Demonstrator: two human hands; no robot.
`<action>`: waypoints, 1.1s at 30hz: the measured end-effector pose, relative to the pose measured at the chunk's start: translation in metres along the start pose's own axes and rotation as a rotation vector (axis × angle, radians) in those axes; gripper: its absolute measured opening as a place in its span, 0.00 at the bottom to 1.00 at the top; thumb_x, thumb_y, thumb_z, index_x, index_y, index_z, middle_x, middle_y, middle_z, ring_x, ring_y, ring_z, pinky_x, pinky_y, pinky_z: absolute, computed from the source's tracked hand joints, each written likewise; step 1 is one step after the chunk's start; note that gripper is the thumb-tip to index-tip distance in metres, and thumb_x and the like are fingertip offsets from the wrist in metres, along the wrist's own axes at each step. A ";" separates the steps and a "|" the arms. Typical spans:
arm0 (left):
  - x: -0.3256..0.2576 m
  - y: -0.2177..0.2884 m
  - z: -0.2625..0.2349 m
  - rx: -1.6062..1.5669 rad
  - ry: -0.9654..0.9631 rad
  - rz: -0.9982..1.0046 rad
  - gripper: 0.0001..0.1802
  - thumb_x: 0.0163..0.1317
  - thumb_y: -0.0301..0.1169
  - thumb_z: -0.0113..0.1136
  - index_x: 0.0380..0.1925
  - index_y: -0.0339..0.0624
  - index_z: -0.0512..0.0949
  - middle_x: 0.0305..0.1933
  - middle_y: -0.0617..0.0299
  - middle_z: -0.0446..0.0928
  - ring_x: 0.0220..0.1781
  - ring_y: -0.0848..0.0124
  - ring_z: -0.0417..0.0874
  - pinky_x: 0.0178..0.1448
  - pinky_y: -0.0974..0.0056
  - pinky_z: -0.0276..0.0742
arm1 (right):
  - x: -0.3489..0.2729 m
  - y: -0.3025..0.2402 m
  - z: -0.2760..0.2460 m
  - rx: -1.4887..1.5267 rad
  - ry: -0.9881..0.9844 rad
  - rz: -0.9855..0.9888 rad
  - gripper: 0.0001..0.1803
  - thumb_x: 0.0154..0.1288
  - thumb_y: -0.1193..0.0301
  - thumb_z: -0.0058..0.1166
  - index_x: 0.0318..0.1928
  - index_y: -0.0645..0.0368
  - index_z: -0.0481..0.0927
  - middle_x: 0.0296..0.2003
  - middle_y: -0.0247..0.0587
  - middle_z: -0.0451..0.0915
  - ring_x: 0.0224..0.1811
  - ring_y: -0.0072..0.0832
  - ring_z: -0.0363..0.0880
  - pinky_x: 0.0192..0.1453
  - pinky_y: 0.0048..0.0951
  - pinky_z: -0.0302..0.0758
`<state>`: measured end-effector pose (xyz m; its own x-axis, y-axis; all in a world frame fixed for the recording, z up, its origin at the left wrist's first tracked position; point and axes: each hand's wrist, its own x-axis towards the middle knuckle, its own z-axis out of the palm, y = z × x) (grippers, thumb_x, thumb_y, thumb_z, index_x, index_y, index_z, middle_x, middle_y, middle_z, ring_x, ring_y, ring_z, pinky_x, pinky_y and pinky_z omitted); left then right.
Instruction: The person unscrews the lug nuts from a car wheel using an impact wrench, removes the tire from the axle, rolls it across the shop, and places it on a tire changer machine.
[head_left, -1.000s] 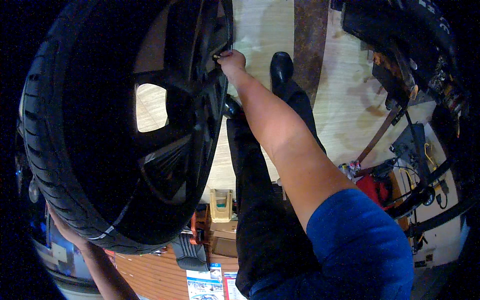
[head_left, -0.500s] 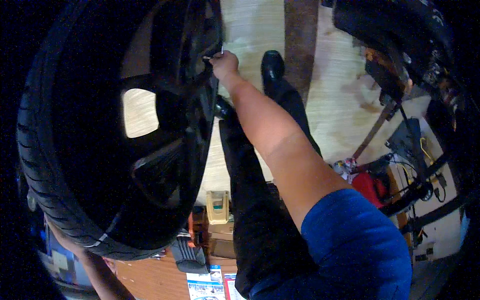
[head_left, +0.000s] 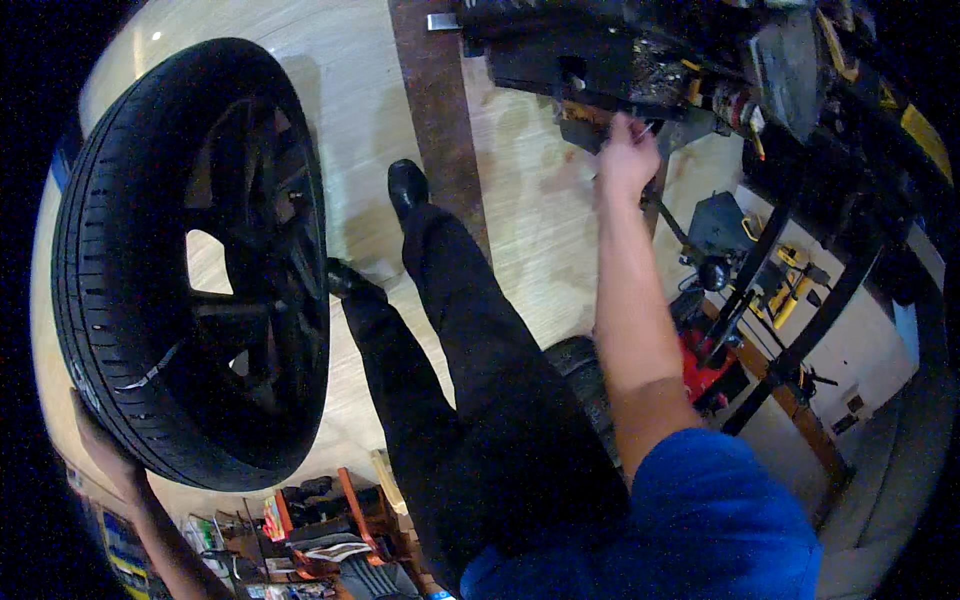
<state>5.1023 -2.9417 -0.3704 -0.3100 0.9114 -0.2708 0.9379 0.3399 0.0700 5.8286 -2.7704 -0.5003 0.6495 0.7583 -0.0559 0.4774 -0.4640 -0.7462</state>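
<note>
A black wheel (head_left: 90, 270), a tyre on a dark spoked rim, stands on edge at my left. My left hand (head_left: 108, 455) grips the tyre from its near left side; its fingertips are mostly hidden. Out at the upper right, my right hand (head_left: 628, 165) is closed, slightly blurred, with a thin shiny bit showing at its fingers that I cannot make out. It is in front of a dark, dirty vehicle underside (head_left: 580, 70), and whether it touches that is unclear.
My legs and black shoes (head_left: 407, 188) are between the wheel and the vehicle. A red piece of equipment (head_left: 705, 365) with black bars is at the right. Near the lower edge is an orange-framed rack (head_left: 355, 510) of tools. A brown strip (head_left: 440, 130) crosses the pale floor.
My right hand has left the wheel's rim and moved right to the vehicle underside. The view has turned right, and the wheel appears smaller and farther left. My left hand stays on the tyre.
</note>
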 end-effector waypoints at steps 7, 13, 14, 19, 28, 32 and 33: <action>0.007 -0.026 0.009 -0.596 -0.003 -0.248 0.27 0.64 0.31 0.36 0.62 0.27 0.55 0.65 0.44 0.58 0.66 0.58 0.60 0.68 0.60 0.53 | 0.094 0.030 -0.001 -0.188 0.097 -0.156 0.13 0.56 0.69 0.57 0.38 0.67 0.77 0.38 0.49 0.80 0.38 0.38 0.77 0.42 0.32 0.72; 0.004 -0.011 -0.001 -0.254 -0.022 -0.055 0.30 0.62 0.35 0.42 0.61 0.27 0.57 0.64 0.43 0.60 0.65 0.58 0.61 0.68 0.61 0.52 | 0.031 -0.022 0.014 0.221 0.141 0.201 0.18 0.61 0.63 0.52 0.45 0.64 0.71 0.32 0.38 0.76 0.24 0.28 0.73 0.24 0.26 0.70; 0.008 -0.001 -0.003 -0.184 -0.019 -0.027 0.30 0.61 0.34 0.42 0.61 0.27 0.57 0.63 0.43 0.61 0.65 0.58 0.62 0.68 0.62 0.53 | 0.022 -0.018 0.006 0.190 0.083 0.108 0.17 0.63 0.63 0.50 0.44 0.64 0.70 0.29 0.37 0.74 0.22 0.26 0.70 0.20 0.24 0.67; 0.010 0.013 -0.005 -0.604 -0.005 -0.373 0.26 0.65 0.29 0.35 0.61 0.27 0.55 0.63 0.44 0.62 0.62 0.61 0.66 0.66 0.63 0.57 | -0.087 0.073 0.016 -0.233 -0.461 -0.044 0.22 0.65 0.65 0.45 0.55 0.65 0.64 0.48 0.45 0.72 0.48 0.33 0.70 0.53 0.34 0.67; 0.003 -0.022 -0.017 -0.037 -0.130 -0.176 0.26 0.62 0.26 0.40 0.62 0.36 0.59 0.62 0.49 0.64 0.61 0.66 0.67 0.64 0.65 0.59 | -0.248 0.070 0.245 -0.278 -1.535 0.226 0.17 0.59 0.69 0.51 0.48 0.62 0.77 0.23 0.39 0.78 0.25 0.24 0.75 0.33 0.27 0.72; -0.006 -0.030 -0.016 -0.322 -0.002 -0.321 0.27 0.61 0.30 0.44 0.61 0.37 0.60 0.62 0.51 0.65 0.61 0.65 0.67 0.64 0.65 0.59 | -0.262 0.107 0.307 -0.325 -1.521 -0.106 0.18 0.58 0.70 0.52 0.50 0.57 0.77 0.26 0.38 0.80 0.26 0.23 0.75 0.34 0.25 0.72; -0.010 -0.044 -0.021 -0.176 -0.056 -0.238 0.27 0.61 0.31 0.45 0.61 0.37 0.60 0.62 0.52 0.65 0.62 0.64 0.67 0.64 0.65 0.59 | -0.264 0.112 0.319 -0.329 -1.523 -0.107 0.18 0.58 0.70 0.52 0.50 0.57 0.77 0.26 0.38 0.80 0.26 0.23 0.75 0.34 0.25 0.72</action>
<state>5.0612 -2.9613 -0.3508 -0.5041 0.7889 -0.3515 0.7970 0.5817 0.1627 5.5219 -2.8769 -0.7805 -0.4867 0.4308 -0.7599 0.7161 -0.3014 -0.6295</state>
